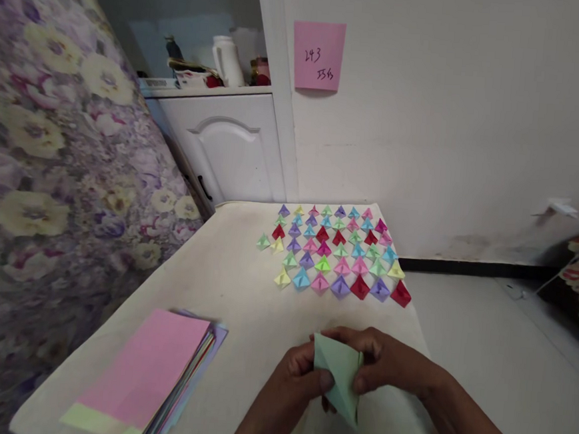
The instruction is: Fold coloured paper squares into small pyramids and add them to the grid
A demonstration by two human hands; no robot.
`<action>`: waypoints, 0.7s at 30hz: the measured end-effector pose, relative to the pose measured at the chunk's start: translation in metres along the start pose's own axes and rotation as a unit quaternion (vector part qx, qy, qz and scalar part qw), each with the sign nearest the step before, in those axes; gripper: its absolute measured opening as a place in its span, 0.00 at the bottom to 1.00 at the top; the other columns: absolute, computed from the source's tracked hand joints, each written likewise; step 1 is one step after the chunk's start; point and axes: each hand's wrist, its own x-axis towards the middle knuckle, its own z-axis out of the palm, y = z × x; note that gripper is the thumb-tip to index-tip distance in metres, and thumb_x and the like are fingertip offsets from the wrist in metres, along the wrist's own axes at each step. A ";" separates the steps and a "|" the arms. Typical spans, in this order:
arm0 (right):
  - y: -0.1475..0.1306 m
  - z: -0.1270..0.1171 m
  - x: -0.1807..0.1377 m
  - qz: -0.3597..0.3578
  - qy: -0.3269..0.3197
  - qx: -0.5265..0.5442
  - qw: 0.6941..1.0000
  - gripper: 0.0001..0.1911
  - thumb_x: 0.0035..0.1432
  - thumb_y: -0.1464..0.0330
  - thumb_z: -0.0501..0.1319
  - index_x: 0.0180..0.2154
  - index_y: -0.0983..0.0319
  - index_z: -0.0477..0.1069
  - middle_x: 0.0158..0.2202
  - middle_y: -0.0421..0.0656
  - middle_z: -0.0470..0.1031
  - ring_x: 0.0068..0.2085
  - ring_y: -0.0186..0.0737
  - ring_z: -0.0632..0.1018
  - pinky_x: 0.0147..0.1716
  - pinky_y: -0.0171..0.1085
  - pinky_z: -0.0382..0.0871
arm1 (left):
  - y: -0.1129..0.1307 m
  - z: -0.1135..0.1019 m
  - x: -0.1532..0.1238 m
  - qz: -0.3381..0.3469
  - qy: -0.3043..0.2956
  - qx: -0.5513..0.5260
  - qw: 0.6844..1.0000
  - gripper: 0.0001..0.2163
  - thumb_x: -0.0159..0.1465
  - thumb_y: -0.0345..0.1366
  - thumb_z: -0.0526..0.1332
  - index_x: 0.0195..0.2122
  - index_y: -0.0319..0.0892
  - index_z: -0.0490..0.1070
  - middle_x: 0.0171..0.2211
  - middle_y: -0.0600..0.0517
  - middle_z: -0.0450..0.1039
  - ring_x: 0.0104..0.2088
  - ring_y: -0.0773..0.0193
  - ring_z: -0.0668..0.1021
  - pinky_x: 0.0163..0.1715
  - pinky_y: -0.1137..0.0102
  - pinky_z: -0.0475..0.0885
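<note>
A pale green sheet of folding paper (pixel 340 371), creased into a pointed shape, is held up between both hands over the near part of the table. My left hand (pixel 293 388) grips its left side, thumb pressed on the front face and fingers behind. On the right edge, my right hand (pixel 383 361) pinches the paper between thumb and fingers. Beyond the hands stand several rows of small folded paper pieces (pixel 341 286) in red, pink, purple, blue, green and yellow. A stack of coloured paper (pixel 150 363), pink on top, lies to the left.
The white-covered table (pixel 215 265) reaches to the wall, where a pink note (pixel 318 55) is stuck. At the left hangs a floral curtain (pixel 48 158) beside a white cabinet (pixel 225 145) with a white jug (pixel 228 62) on it. A charger (pixel 562 206) is plugged in at right.
</note>
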 end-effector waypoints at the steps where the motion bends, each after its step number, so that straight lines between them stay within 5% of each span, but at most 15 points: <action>1: 0.002 0.000 0.001 0.006 0.008 0.009 1.000 0.12 0.46 0.63 0.66 0.35 0.60 0.77 0.48 0.40 0.69 0.47 0.43 0.72 0.44 0.37 0.66 | 0.001 0.001 0.000 0.004 0.005 -0.008 1.000 0.15 0.53 0.36 0.64 0.41 0.36 0.73 0.26 0.51 0.69 0.24 0.68 0.69 0.26 0.73 0.62; 8: 0.005 -0.003 0.001 0.025 0.028 0.038 0.999 0.14 0.46 0.64 0.65 0.37 0.61 0.76 0.52 0.42 0.66 0.49 0.44 0.69 0.45 0.38 0.64 | 0.008 0.006 0.001 0.010 0.037 -0.011 0.999 0.19 0.51 0.35 0.65 0.45 0.37 0.72 0.33 0.47 0.73 0.31 0.63 0.71 0.33 0.71 0.64; 14: 0.010 -0.003 0.001 0.045 0.036 0.083 0.995 0.19 0.47 0.64 0.65 0.43 0.61 0.73 0.48 0.44 0.69 0.44 0.44 0.72 0.43 0.40 0.65 | 0.008 0.005 0.004 -0.004 0.039 0.016 0.999 0.23 0.53 0.37 0.64 0.50 0.39 0.68 0.32 0.48 0.74 0.24 0.68 0.70 0.24 0.74 0.63; 21: 0.023 -0.004 0.004 0.066 0.147 0.094 0.982 0.27 0.46 0.65 0.66 0.51 0.59 0.67 0.42 0.44 0.73 0.43 0.42 0.72 0.43 0.40 0.65 | 0.002 -0.003 0.011 0.038 0.129 0.115 0.984 0.16 0.51 0.37 0.66 0.40 0.39 0.72 0.31 0.51 0.73 0.32 0.62 0.73 0.32 0.72 0.65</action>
